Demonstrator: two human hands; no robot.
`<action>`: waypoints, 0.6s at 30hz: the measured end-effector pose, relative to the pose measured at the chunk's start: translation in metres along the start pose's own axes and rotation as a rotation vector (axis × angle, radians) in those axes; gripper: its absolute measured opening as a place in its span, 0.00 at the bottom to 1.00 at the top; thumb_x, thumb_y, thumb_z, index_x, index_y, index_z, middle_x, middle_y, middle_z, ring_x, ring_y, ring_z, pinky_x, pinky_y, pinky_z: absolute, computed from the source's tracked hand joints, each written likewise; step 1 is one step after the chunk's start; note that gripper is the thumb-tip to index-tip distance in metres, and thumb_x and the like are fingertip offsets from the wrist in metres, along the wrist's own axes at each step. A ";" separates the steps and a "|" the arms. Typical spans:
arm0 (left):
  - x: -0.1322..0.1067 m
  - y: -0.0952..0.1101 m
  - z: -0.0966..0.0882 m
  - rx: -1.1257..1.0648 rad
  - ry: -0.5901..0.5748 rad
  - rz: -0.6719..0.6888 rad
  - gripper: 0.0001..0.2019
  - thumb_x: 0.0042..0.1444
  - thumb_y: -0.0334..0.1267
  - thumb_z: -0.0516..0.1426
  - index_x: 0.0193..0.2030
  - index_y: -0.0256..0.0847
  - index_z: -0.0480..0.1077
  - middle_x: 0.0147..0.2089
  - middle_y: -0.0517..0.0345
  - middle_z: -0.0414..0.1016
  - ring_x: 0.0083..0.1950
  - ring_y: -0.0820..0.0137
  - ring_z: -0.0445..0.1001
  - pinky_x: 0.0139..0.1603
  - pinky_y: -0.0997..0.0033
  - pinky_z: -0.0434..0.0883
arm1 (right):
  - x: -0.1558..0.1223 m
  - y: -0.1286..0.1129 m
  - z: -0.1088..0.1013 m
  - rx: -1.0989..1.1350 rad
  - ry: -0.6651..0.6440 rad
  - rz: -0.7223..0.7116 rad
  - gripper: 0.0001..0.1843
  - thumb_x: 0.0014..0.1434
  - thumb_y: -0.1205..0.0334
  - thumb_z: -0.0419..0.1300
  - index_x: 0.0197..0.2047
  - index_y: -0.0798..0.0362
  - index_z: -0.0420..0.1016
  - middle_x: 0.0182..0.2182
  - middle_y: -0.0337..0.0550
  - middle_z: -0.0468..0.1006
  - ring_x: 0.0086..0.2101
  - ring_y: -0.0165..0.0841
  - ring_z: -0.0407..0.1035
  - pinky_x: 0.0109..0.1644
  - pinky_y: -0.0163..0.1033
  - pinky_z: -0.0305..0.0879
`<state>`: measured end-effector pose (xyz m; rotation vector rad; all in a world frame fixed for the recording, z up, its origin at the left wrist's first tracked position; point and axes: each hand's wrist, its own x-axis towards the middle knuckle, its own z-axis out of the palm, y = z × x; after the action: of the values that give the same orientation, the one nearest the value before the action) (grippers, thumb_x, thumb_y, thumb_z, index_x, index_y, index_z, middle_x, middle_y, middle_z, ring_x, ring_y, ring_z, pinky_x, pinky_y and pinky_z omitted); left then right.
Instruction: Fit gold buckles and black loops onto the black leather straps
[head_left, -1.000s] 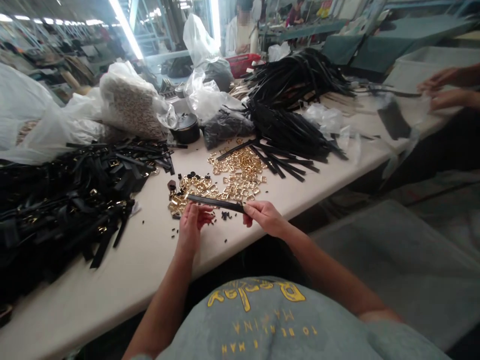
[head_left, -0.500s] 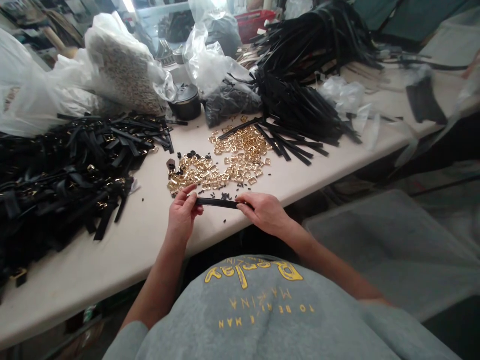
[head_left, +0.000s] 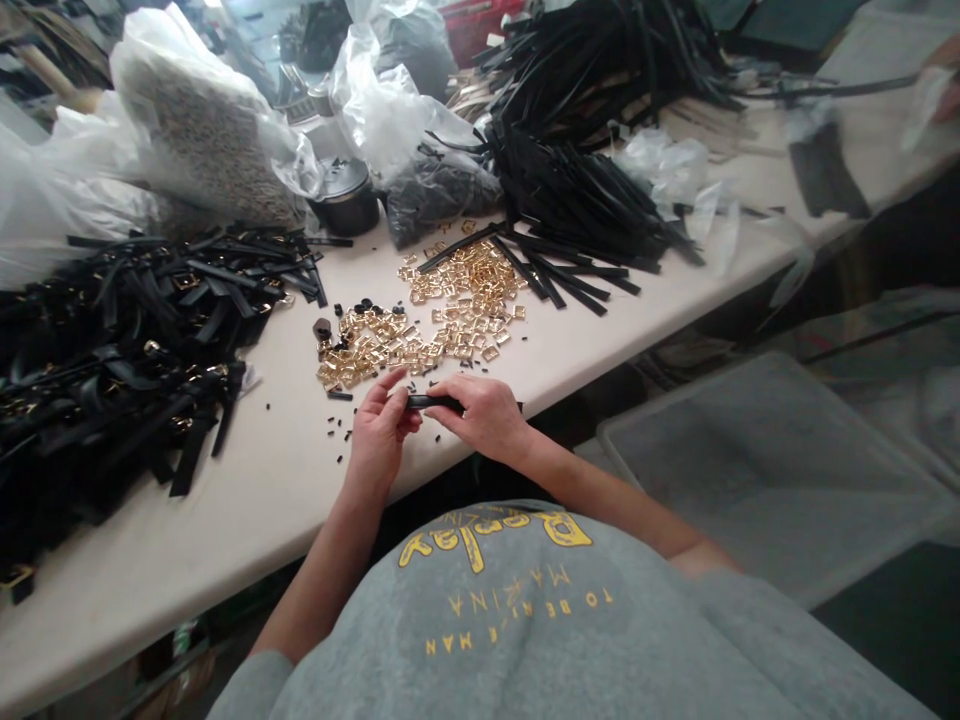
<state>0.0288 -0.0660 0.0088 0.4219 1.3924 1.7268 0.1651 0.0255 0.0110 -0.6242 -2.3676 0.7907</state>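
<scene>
Black narrow strap (head_left: 433, 402), pinched between my left hand (head_left: 379, 440) and right hand (head_left: 487, 418) at the near edge of the pale surface (head_left: 247, 500); I judge a slack pinch could drop it off.

The strap (head_left: 433, 402) is smooth black material with a dull sheen, perhaps leather or an imitation. The buckles (head_left: 450, 310) are bright, polished gold-coloured metal. The table (head_left: 247, 510) is smooth, matt and off-white. The bags (head_left: 382, 110) are thin, clear, crinkled, glossy plastic. The sweatshirt (head_left: 540, 640) is matt grey cloth. The bin (head_left: 780, 470) is cloudy, translucent plastic.
</scene>
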 end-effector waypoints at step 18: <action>-0.010 0.011 0.004 0.700 -0.127 0.646 0.02 0.55 0.37 0.63 0.34 0.44 0.77 0.40 0.55 0.77 0.46 0.66 0.74 0.55 0.62 0.70 | -0.002 0.001 -0.022 -0.042 -0.071 0.066 0.06 0.62 0.61 0.61 0.36 0.54 0.77 0.32 0.42 0.79 0.33 0.31 0.69 0.37 0.35 0.56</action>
<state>0.0330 -0.0716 0.0231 1.4696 1.8719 1.5812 0.1804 0.0341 0.0243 -0.7054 -2.4449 0.8057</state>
